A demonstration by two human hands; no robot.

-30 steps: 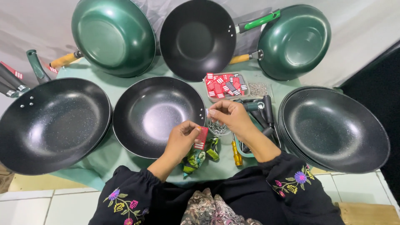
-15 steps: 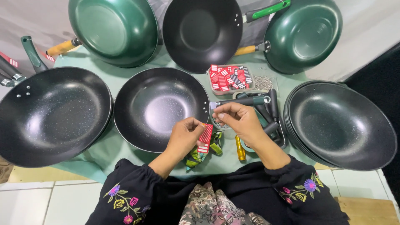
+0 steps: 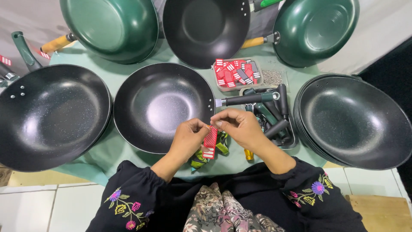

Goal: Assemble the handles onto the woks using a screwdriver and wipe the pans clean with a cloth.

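hands meet low in the middle of the view, over the near edge of the green tabletop (image 3: 128, 77). the left hand (image 3: 189, 139) pinches a small red-and-white striped tag (image 3: 210, 142) near its upper end, and the right hand (image 3: 238, 126) pinches close against the tag's top, fingertips of both hands almost touching there; whether a loop or string runs through the tag is too small to tell.

the tag hangs just in front of the middle black pan (image 3: 163, 107), beside where its dark handle (image 3: 249, 99) joins the rim, but it is not yet on the pan as far as can be seen. a tray of more red tags (image 3: 236, 74) sits just beyond that handle, with a heap of small metal pieces (image 3: 271, 77) beside it. a tray of loose dark handles (image 3: 274, 124) lies under the right wrist, and green-and-yellow bits (image 3: 201, 159) lie below the tag.

judging from this, tagging looks under way on one pan: the large black pan at left (image 3: 51, 116), the stack of black pans at right (image 3: 356, 120) and the green pans at the back (image 3: 111, 25) show no tag from here.
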